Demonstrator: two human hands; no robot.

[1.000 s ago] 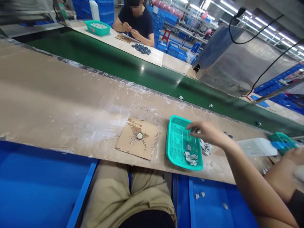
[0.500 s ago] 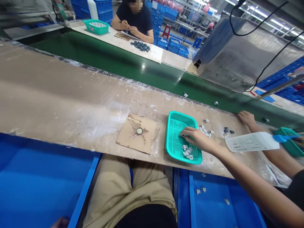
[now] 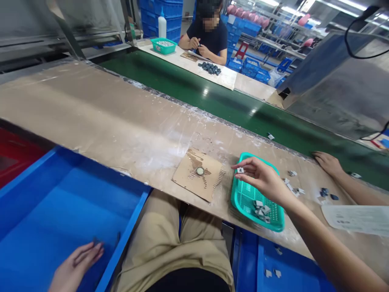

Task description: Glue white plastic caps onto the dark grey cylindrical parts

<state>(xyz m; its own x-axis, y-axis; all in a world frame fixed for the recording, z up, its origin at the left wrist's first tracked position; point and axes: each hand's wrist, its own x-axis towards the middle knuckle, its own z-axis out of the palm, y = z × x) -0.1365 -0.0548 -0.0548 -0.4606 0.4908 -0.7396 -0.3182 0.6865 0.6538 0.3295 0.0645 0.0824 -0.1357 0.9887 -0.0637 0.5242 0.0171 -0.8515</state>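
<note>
My right hand (image 3: 258, 176) is above the green perforated basket (image 3: 236, 200), pinching a small white-grey piece (image 3: 240, 170) between thumb and fingers. Several similar pieces (image 3: 261, 211) lie in the near end of that basket. To the left, a cardboard square (image 3: 182, 178) bears wet brown stains and a small round cap-like thing (image 3: 199, 171) with a pale top. Low in the blue bin (image 3: 39, 227) is my left hand (image 3: 75, 263), its fingers pressed together around what looks like a small dark piece (image 3: 95, 240), blurred at the fingertips.
A green conveyor belt (image 3: 182, 83) runs behind the cardboard-covered bench. At right lie loose white pieces (image 3: 291, 188), dark pieces (image 3: 324, 192) and a white bottle (image 3: 355, 217). A co-worker's hand (image 3: 328, 164) reaches the belt edge; another person (image 3: 209, 36) sits opposite.
My right hand has lifted from inside the basket with a white-grey piece. My left hand has come further into view in the blue bin. The whole view has shifted leftward.
</note>
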